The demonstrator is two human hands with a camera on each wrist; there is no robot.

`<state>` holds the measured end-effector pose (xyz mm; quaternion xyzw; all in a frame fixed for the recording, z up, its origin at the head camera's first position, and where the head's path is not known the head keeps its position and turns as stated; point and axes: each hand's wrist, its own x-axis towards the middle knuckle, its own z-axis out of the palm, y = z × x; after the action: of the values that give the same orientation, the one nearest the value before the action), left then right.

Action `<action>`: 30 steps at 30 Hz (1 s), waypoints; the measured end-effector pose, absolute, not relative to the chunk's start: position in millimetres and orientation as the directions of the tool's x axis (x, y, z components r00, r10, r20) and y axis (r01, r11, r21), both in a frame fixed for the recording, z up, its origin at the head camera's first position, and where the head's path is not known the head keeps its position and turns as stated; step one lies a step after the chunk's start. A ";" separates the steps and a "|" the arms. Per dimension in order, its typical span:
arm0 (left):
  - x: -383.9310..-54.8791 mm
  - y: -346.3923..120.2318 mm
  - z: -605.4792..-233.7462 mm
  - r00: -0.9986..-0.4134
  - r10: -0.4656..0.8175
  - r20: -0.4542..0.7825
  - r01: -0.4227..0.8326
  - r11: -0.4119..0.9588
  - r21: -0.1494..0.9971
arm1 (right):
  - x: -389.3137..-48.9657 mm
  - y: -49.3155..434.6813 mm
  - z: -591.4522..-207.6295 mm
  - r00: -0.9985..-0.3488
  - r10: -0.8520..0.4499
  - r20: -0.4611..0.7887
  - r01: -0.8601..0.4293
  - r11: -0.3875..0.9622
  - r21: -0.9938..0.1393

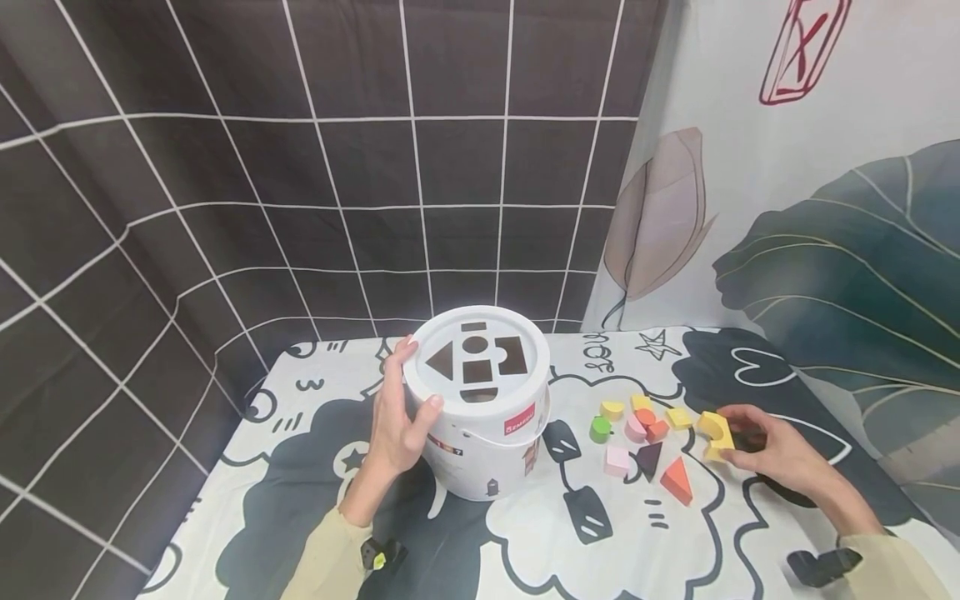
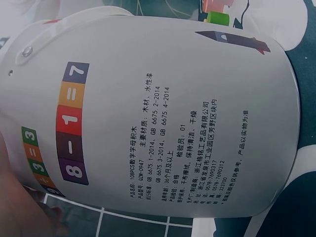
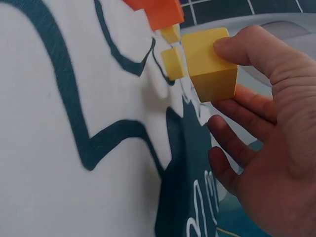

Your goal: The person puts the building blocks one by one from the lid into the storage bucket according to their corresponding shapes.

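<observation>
My left hand (image 1: 393, 423) rests with spread fingers against the side of a white bucket (image 1: 480, 462), thumb and fingertips at its lid's rim. The lid (image 1: 442, 333) has several cut-out holes, among them a triangle, a circle and a notched square. In the left wrist view, printed sums and text cover the bucket's wall (image 2: 113, 123). At the right, my right hand (image 1: 776, 446) pinches a yellow arch block (image 1: 722, 427) between thumb and fingers. Seen from the right wrist, the thumb lies on one face of the arch block (image 3: 210, 54), with two fingers curled away from it.
Between bucket and right hand lie several small blocks: a green one (image 1: 600, 429), a pink cube (image 1: 617, 461), a dark triangle (image 1: 649, 460), an orange-red triangle (image 1: 678, 482) and a yellow block (image 1: 679, 418). A patterned cloth (image 1: 600, 567) covers the table. A dark gridded curtain (image 1: 360, 167) hangs behind.
</observation>
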<state>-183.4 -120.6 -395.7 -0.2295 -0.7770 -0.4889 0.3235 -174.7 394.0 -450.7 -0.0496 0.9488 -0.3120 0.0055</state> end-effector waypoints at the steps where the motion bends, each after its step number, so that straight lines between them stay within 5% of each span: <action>1: -183.2 -120.6 -395.7 -0.687 0.040 0.725 0.671 0.418 0.612 | -174.4 393.2 -449.4 -0.995 -0.099 0.027 -0.096 0.800 -0.593; 30: -183.9 -121.2 -397.1 -0.679 0.037 0.733 0.673 0.429 0.602 | -176.0 355.6 -382.4 -0.936 -0.203 0.286 -0.332 0.775 -0.538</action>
<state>-183.9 -121.2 -397.1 -0.2280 -0.7784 -0.4833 0.3295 -176.0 355.6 -382.4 -0.1431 0.9360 -0.3035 -0.1062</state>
